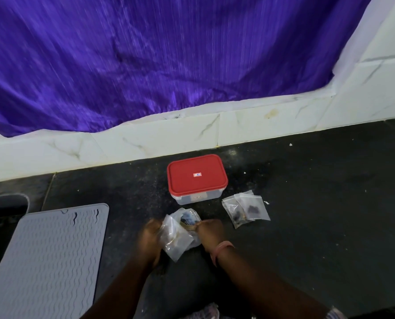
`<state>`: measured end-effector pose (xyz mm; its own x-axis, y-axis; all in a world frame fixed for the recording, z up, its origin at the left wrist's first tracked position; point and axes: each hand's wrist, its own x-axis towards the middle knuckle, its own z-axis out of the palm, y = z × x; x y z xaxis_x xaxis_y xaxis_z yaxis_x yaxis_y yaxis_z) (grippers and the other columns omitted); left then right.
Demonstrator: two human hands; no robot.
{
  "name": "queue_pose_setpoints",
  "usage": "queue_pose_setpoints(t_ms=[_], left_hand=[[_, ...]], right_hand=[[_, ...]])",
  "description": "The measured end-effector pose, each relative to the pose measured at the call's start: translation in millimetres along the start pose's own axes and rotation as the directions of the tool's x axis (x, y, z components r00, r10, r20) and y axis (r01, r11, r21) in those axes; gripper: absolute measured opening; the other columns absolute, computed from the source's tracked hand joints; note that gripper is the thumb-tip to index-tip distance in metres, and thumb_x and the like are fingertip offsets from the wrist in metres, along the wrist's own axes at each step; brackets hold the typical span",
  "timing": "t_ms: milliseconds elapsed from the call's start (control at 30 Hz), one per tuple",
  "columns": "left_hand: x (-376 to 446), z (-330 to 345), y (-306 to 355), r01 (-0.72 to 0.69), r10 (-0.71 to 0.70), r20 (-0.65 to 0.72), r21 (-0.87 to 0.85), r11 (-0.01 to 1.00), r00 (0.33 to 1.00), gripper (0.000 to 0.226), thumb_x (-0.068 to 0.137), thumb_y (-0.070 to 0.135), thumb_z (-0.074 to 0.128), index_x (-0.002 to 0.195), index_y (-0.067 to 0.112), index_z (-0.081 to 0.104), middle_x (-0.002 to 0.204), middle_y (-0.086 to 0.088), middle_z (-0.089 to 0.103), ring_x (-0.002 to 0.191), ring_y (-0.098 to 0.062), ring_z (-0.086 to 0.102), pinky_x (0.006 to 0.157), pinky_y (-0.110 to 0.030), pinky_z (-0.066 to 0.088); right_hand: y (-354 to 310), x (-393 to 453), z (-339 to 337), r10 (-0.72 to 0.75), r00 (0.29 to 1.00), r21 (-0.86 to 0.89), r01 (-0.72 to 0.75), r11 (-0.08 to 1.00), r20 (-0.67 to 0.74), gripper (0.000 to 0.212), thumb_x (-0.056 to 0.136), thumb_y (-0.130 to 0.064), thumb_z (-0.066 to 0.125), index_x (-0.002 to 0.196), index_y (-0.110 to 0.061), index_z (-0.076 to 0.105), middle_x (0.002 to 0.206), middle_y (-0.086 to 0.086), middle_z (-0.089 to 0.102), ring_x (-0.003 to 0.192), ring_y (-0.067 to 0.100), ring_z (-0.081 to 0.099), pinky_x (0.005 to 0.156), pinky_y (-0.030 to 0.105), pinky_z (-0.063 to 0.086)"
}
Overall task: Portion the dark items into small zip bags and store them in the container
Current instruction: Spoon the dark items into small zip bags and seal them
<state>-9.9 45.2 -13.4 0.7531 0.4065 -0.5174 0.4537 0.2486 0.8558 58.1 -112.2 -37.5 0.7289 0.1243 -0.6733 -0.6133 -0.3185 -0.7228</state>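
A clear plastic container (197,196) with its red lid (197,174) on stands on the dark counter, near the tiled wall. Right of it lie a few small zip bags (246,209) with dark items inside. In front of the container my left hand (149,237) and my right hand (211,234) both grip a bundle of clear zip bags (176,238) just above the counter. Something dark and bluish shows at the top of the bundle; I cannot tell what it is. A pink bangle is on my right wrist.
A grey ribbed silicone mat (49,254) lies at the left, beside a sink edge (5,203). A purple curtain (145,56) hangs over the white tiled wall (145,139) behind. The dark counter (318,203) stretches to the right with small crumbs.
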Motion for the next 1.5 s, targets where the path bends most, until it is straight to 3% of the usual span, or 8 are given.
queue_pose_setpoints(t_ms=[100, 233, 367, 667, 833, 1033, 1233, 1500], left_hand=[[0, 5, 11, -0.004, 0.003, 0.007, 0.113, 0.994, 1.000, 0.025, 0.100, 0.010, 0.051, 0.081, 0.023, 0.063, 0.085, 0.000, 0.061, 0.078, -0.016, 0.058, 0.071, -0.031, 0.049], [1, 10, 24, 0.057, -0.057, -0.033, 0.003, 0.998, 0.998, 0.023, 0.103, 0.005, 0.046, 0.086, 0.018, 0.055, 0.086, -0.002, 0.057, 0.076, -0.015, 0.055, 0.068, -0.029, 0.046], [7, 3, 19, 0.074, -0.072, -0.095, 0.016, 0.997, 0.993, 0.011, 0.098, 0.006, 0.055, 0.089, 0.001, 0.060, 0.082, -0.013, 0.060, 0.071, -0.020, 0.056, 0.062, -0.030, 0.047], [12, -3, 19, 0.072, -0.080, -0.123, -0.067, 0.995, 0.989, 0.018, 0.097, 0.004, 0.056, 0.079, 0.007, 0.058, 0.079, -0.011, 0.061, 0.070, -0.022, 0.057, 0.063, -0.033, 0.047], [-2, -14, 41, 0.065, -0.059, -0.046, 0.145, 0.987, 0.997, 0.018, 0.096, 0.016, 0.062, 0.091, 0.000, 0.068, 0.089, -0.016, 0.071, 0.082, -0.029, 0.066, 0.068, -0.035, 0.051], [-1, -42, 86, 0.073, -0.013, -0.095, 0.661, 0.747, 0.995, 0.008, 0.091, 0.018, 0.069, 0.093, 0.010, 0.067, 0.093, -0.012, 0.068, 0.085, -0.024, 0.065, 0.068, -0.032, 0.050], [-4, -43, 68, 0.146, -0.005, -0.186, 0.749, 0.646, 0.982, 0.010, 0.091, 0.016, 0.070, 0.098, 0.011, 0.064, 0.097, -0.011, 0.067, 0.089, -0.023, 0.066, 0.089, -0.041, 0.057], [-29, -25, 37, -0.023, 0.189, -0.108, 0.812, 0.583, 0.976, 0.015, 0.098, 0.016, 0.056, 0.100, 0.023, 0.069, 0.094, -0.001, 0.068, 0.088, -0.018, 0.066, 0.074, -0.030, 0.052]], right_hand=[[2, 7, -1, 0.194, 0.980, 0.053, -0.192, 0.980, -0.049, 0.032, 0.093, -0.013, 0.054, 0.116, 0.003, 0.068, 0.084, 0.014, 0.061, 0.059, 0.020, 0.054, 0.050, 0.027, 0.043], [-1, -5, -6, 0.197, 0.980, 0.099, -0.196, 0.976, -0.007, 0.026, 0.087, -0.015, 0.059, 0.101, 0.001, 0.074, 0.050, 0.005, 0.042, 0.036, 0.016, 0.035, 0.039, 0.023, 0.027], [-3, -10, -16, 0.177, 0.984, 0.103, -0.178, 0.979, 0.015, 0.023, 0.090, -0.021, 0.058, 0.094, -0.006, 0.075, 0.051, 0.002, 0.038, 0.040, 0.014, 0.030, 0.042, 0.024, 0.024], [1, -10, -27, 0.134, 0.990, 0.180, -0.138, 0.974, 0.036, 0.020, 0.088, -0.015, 0.057, 0.097, -0.006, 0.073, 0.046, -0.002, 0.035, 0.034, 0.010, 0.025, 0.037, 0.017, 0.020], [-8, -18, -41, 0.099, 0.995, 0.121, -0.096, 0.988, -0.014, 0.020, 0.091, -0.013, 0.056, 0.089, -0.009, 0.075, 0.049, -0.002, 0.043, 0.038, 0.011, 0.033, 0.039, 0.021, 0.024], [-29, -34, -44, -0.016, 0.999, 0.139, 0.022, 0.990, -0.047, 0.023, 0.088, -0.013, 0.055, 0.090, -0.013, 0.078, 0.051, -0.001, 0.044, 0.041, 0.013, 0.035, 0.040, 0.022, 0.024], [-29, -38, -29, 0.024, 0.997, 0.134, -0.015, 0.991, -0.071, 0.015, 0.085, -0.011, 0.058, 0.081, -0.007, 0.072, 0.049, 0.001, 0.041, 0.041, 0.016, 0.033, 0.041, 0.023, 0.024], [-6, -49, -30, 0.116, 0.993, 0.192, -0.106, 0.976, -0.039, 0.018, 0.086, -0.012, 0.055, 0.087, -0.006, 0.072, 0.050, -0.001, 0.035, 0.038, 0.012, 0.027, 0.041, 0.020, 0.019]])
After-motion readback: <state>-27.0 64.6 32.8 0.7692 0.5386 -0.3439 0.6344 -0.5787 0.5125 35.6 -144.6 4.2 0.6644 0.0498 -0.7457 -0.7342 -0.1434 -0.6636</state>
